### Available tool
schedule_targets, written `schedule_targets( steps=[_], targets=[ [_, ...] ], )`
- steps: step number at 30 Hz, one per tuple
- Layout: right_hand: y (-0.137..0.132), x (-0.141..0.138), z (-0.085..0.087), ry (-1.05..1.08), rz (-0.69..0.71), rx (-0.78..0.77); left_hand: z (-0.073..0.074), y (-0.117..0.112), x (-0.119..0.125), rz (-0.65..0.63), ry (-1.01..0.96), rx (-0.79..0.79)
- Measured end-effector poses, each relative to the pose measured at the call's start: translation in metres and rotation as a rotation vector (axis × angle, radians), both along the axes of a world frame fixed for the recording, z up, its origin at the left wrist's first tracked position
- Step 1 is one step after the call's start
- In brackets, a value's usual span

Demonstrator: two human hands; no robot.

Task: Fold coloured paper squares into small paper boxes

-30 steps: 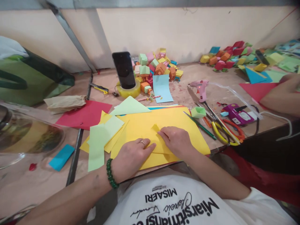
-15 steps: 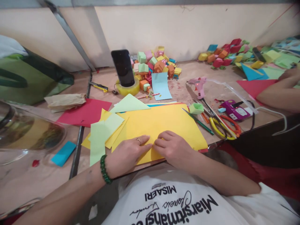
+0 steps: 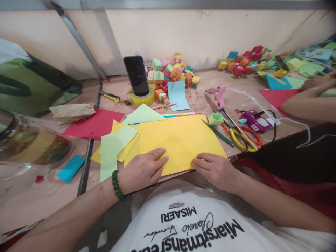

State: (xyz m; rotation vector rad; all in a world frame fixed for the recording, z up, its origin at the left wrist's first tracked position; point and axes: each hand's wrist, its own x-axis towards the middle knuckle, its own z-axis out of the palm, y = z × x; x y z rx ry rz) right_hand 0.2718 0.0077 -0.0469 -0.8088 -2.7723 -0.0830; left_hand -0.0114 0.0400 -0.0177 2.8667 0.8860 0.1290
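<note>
A large yellow sheet of paper (image 3: 178, 136) lies on the table in front of me, on top of other coloured sheets. My left hand (image 3: 144, 170) rests on its near left part with fingers stretched out, pressing it down. My right hand (image 3: 214, 169) is at the sheet's near edge, farther right, its fingers bent together on that edge; the thumb is mostly hidden. Left of the sheet are cut light green paper strips (image 3: 109, 157). Beyond it lies a light green triangular piece (image 3: 144, 114).
At the right are a small green paper box (image 3: 215, 119), scissors (image 3: 237, 140), a pink glue gun (image 3: 219, 96) and a purple device (image 3: 253, 120). A phone (image 3: 136, 75) stands on a tape roll (image 3: 143, 99) before piled paper boxes (image 3: 173, 71). Another person's arm (image 3: 301, 101) reaches in.
My right hand has slid right along the near edge of the yellow sheet, away from my left hand. My left hand stays almost in place. The view has shifted slightly.
</note>
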Motion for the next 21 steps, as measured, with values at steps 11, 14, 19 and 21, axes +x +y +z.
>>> schedule_targets(
  steps=[11,14,19,21],
  targets=[
    [-0.017,0.005,0.035,0.31,-0.105,0.336,-0.003,-0.006,0.003,-0.027,0.102,0.135],
    [-0.015,-0.027,0.043,0.388,-0.044,0.329,-0.002,-0.009,0.011,-0.045,0.13,0.153],
    [0.003,-0.054,0.005,0.173,-0.042,0.095,0.001,-0.021,0.022,0.014,0.129,0.256],
    [0.009,-0.053,-0.011,0.175,-0.043,0.053,0.003,-0.026,0.02,0.055,0.108,0.282]
  ],
)
